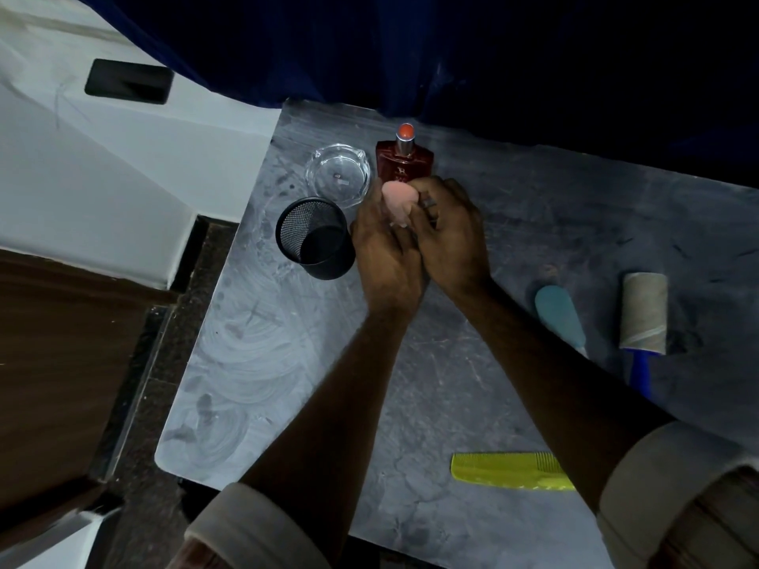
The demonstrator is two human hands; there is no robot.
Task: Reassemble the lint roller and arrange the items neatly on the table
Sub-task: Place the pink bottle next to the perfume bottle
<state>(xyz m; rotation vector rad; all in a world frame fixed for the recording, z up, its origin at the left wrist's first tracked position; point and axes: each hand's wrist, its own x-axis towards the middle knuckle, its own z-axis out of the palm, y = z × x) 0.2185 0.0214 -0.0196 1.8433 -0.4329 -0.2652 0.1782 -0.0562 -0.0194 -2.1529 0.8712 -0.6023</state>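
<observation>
Both hands, left hand and right hand, close their grip on a pink sponge at frame centre. The lint roller at right appears reassembled. The comb and teal brush likely await arranging.

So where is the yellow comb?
In the head view, the yellow comb lies flat near the table's front edge, partly under the person's right forearm, well below the lint roller.

Hands showing: two, left hand, right hand
Lint roller: one
Comb: one
Mesh cup: one
Perfume bottle: one
Glass ashtray: one
</observation>
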